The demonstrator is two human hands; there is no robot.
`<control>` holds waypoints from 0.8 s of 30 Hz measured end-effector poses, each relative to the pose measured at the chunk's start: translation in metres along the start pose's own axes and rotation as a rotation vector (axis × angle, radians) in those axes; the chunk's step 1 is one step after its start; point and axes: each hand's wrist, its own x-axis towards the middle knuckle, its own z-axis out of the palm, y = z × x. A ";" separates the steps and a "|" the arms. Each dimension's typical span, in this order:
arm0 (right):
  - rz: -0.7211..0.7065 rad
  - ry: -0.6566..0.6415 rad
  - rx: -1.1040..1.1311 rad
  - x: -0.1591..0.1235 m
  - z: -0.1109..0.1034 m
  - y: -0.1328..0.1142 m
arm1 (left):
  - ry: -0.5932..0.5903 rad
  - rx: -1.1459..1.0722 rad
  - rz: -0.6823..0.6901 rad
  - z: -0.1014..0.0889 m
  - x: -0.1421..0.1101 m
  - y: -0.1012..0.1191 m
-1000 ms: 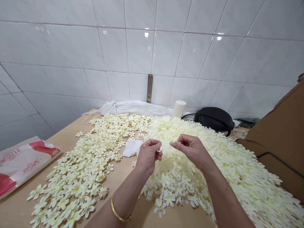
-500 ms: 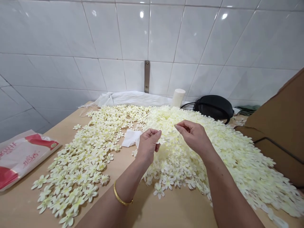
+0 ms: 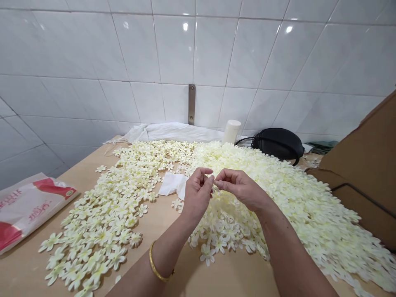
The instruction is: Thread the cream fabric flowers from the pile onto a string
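From the head view, our left hand (image 3: 198, 194) and right hand (image 3: 239, 187) have drawn closer, pinched narrow, fingertips nearly meeting; whatever they hold is too small to tell. Cream fabric blossoms (image 3: 297, 206) lie in two drifts, at nine and three o'clock, on the wooden surface (image 3: 201, 280), with one crumpled tissue (image 3: 170, 184) at ten o'clock.

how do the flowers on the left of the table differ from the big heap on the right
The left flowers lie in a thin, mostly single layer with wood showing between them, while the right heap is piled thick and overlapping. The right heap also covers much more of the table than the left flowers. Both are small cream blossoms with yellowish centres, lying on the same wooden tabletop.
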 end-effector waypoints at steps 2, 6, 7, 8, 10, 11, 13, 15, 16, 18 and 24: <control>-0.016 0.078 -0.018 0.000 0.000 0.001 | 0.019 0.002 -0.005 0.000 0.000 0.000; -0.070 0.246 -0.168 0.001 -0.002 0.002 | 0.068 -0.018 -0.037 0.000 0.002 0.001; -0.076 0.281 -0.206 0.002 -0.003 0.002 | 0.064 -0.027 -0.042 0.000 0.002 0.002; -0.083 0.309 -0.232 0.002 -0.003 0.002 | 0.057 -0.035 -0.048 0.000 0.001 0.002; -0.108 0.328 -0.239 0.003 -0.003 0.001 | 0.043 -0.061 -0.077 0.000 0.000 0.004; -0.123 0.325 -0.221 0.003 -0.002 0.000 | 0.041 -0.082 -0.110 0.000 -0.002 0.005; -0.150 0.313 -0.165 0.003 0.001 -0.002 | 0.024 -0.149 -0.194 0.000 -0.006 0.008; -0.162 0.298 -0.109 0.003 0.004 -0.004 | -0.023 -0.240 -0.250 0.002 -0.010 0.011; -0.163 0.282 -0.085 0.003 0.006 -0.005 | -0.043 -0.284 -0.258 0.004 -0.011 0.012; -0.154 0.227 -0.054 0.002 0.010 -0.008 | -0.050 -0.341 -0.242 0.007 -0.013 0.015; -0.060 0.225 -0.082 0.002 0.008 -0.010 | 0.098 -0.211 -0.130 0.009 -0.011 0.017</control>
